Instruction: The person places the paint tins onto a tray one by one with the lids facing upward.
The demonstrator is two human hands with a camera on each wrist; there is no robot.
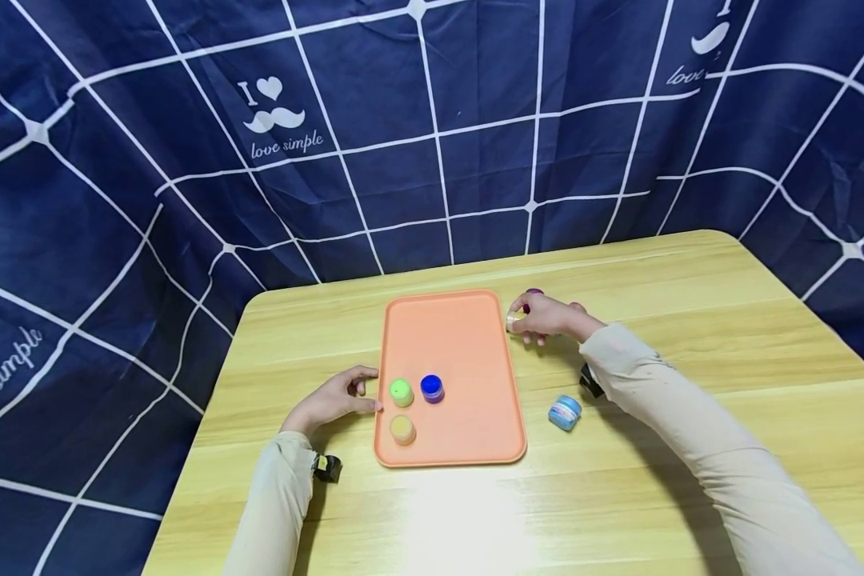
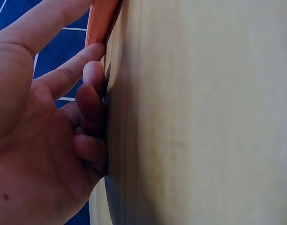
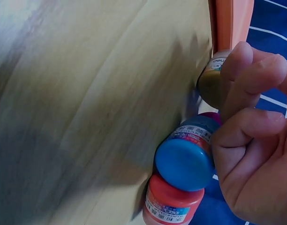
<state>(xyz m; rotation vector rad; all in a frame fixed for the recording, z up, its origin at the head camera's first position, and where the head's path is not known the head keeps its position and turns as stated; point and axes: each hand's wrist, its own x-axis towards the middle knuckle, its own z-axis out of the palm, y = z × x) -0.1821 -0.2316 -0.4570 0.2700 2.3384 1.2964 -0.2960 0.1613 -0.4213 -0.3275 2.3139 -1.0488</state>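
My right hand (image 1: 543, 314) is at the tray's right edge, its thumb and finger pinching a small paint jar (image 3: 212, 80) with a gold-brown end. Beside that hand are a purple-lidded jar (image 1: 534, 291), a blue paint jar (image 3: 185, 159) and a red paint jar (image 3: 169, 201), partly covered by the hand in the head view. My left hand (image 1: 337, 394) lies at the left edge of the orange tray (image 1: 446, 332), thumb and index finger touching its rim; the other fingers bend inward. On the tray stand a green-lidded jar (image 1: 401, 391), a dark blue jar (image 1: 432, 388) and a yellow-lidded jar (image 1: 402, 430).
Another light blue jar (image 1: 565, 412) sits on the wooden table (image 1: 461, 520), right of the tray and near my right forearm. A dark blue curtain (image 1: 475, 160) with white lines hangs behind the table and along its sides.
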